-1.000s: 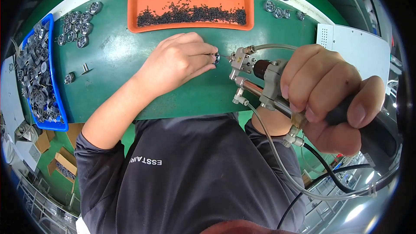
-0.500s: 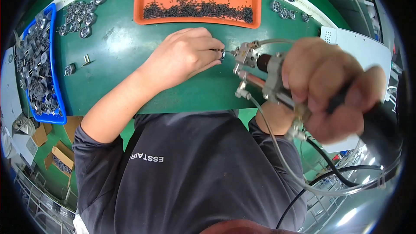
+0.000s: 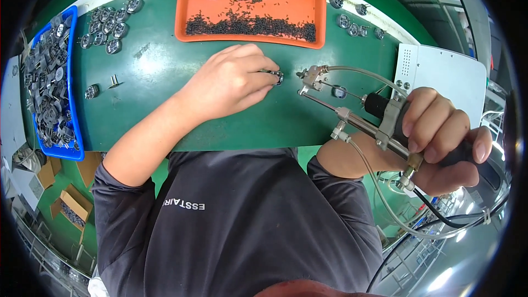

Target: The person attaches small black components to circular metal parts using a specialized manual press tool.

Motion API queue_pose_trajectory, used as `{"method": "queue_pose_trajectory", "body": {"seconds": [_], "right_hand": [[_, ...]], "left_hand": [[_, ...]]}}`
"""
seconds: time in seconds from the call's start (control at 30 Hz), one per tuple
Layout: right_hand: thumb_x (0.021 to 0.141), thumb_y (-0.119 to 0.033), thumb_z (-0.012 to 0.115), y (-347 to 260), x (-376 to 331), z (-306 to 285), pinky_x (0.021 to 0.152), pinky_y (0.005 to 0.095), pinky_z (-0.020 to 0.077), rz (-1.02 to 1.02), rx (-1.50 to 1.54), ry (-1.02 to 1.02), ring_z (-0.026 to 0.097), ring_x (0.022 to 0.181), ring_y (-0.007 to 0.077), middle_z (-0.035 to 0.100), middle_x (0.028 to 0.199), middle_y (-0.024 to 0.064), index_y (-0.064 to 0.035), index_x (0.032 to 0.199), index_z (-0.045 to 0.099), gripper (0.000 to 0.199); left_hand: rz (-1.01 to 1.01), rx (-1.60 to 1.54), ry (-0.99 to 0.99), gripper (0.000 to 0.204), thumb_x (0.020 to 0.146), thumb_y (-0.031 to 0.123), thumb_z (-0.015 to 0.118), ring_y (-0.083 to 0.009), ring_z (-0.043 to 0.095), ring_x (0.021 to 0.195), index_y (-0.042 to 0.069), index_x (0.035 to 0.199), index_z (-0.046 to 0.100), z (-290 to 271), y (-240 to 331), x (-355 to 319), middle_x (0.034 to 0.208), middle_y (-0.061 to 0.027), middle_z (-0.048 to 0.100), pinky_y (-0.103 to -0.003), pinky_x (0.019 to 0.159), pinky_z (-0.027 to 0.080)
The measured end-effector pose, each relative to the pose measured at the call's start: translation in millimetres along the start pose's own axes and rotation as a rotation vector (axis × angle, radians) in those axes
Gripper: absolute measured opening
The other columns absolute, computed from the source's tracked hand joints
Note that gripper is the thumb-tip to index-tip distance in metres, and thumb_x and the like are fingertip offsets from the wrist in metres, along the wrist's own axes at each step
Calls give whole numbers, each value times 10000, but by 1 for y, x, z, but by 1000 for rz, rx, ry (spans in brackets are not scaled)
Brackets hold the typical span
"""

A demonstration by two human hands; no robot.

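Note:
Over the middle of the green table, my left hand (image 3: 237, 81) is closed on a small dark round part with metal pins (image 3: 279, 77), mostly covered by my fingers. To its right, my right hand (image 3: 440, 132) is wrapped around the black grip of a screwdriver (image 3: 379, 132) with a metal feed head and air hoses. The screwdriver's nose (image 3: 304, 75) points left, a short gap away from the held part. Under the tool's thin shaft lies another small part (image 3: 339, 92) on the table.
An orange tray (image 3: 250, 44) of small black screws stands at the back. A blue crate (image 3: 75, 104) at left is heaped with dark parts. Several round parts (image 3: 104, 25) are grouped beside it, others (image 3: 352, 27) at back right. A white panel (image 3: 445, 71) stands at right.
My right hand and the screwdriver have drawn back to the right, and the nose has come away from the held part. My left hand keeps its hold on the part.

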State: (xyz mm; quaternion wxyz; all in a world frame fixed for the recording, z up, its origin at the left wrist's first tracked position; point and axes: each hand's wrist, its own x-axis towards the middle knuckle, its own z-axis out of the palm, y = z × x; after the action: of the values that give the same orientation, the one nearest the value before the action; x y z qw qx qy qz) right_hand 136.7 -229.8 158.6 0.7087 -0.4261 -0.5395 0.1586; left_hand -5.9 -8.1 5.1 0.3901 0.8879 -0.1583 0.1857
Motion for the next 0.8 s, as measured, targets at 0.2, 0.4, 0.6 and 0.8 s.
{"method": "queue_pose_trajectory", "body": {"seconds": [0.2,0.4,0.6,0.8], "right_hand": [[1063,-468,572,10,-2,4,635,301,401,40,12,-6,512,612,101,534,755,-33,-137,1294,589,404],[1035,-481,621,16,2,6,632,296,411,32,23,-50,517,609,104,546,759,-32,-135,1273,599,421],[923,-597,723,13,0,14,615,283,421,-55,95,69,540,588,109,579,746,-32,-140,1177,614,534],[779,-680,806,12,4,10,598,296,439,-45,101,53,586,583,153,618,740,17,-121,1219,595,742]], "left_hand": [[-2,6,9,178,765,61,810,-261,679,945,27,936,771,3,-1,2,1051,-58,746,-404,840,578],[-3,5,20,168,770,63,810,-261,682,946,30,929,768,1,-2,1,1051,-58,743,-399,838,575],[-4,-30,-4,166,785,76,811,-260,664,942,33,938,764,-1,1,3,1063,-60,730,-404,816,567],[-1,-17,-20,169,793,83,806,-261,657,964,34,949,765,-3,3,2,1070,-63,728,-402,826,561]]}}
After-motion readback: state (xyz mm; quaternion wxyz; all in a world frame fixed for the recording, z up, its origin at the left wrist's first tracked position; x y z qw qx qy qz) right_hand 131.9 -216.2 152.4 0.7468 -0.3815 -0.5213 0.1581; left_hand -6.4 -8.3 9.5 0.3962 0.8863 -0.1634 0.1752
